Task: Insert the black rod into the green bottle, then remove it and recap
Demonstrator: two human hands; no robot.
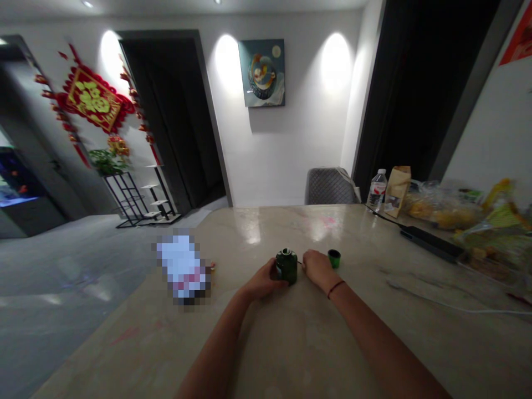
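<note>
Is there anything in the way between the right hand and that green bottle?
Nothing visible blocks it: just a narrow gap separates the right hand from the green bottle, with a thin dark item poking into it, apparently held by that hand. The green cap sits on the hand's other side.

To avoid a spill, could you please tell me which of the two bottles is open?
The small green bottle in the left hand: it has no cap on, whereas the clear bottle wears a white cap.
</note>
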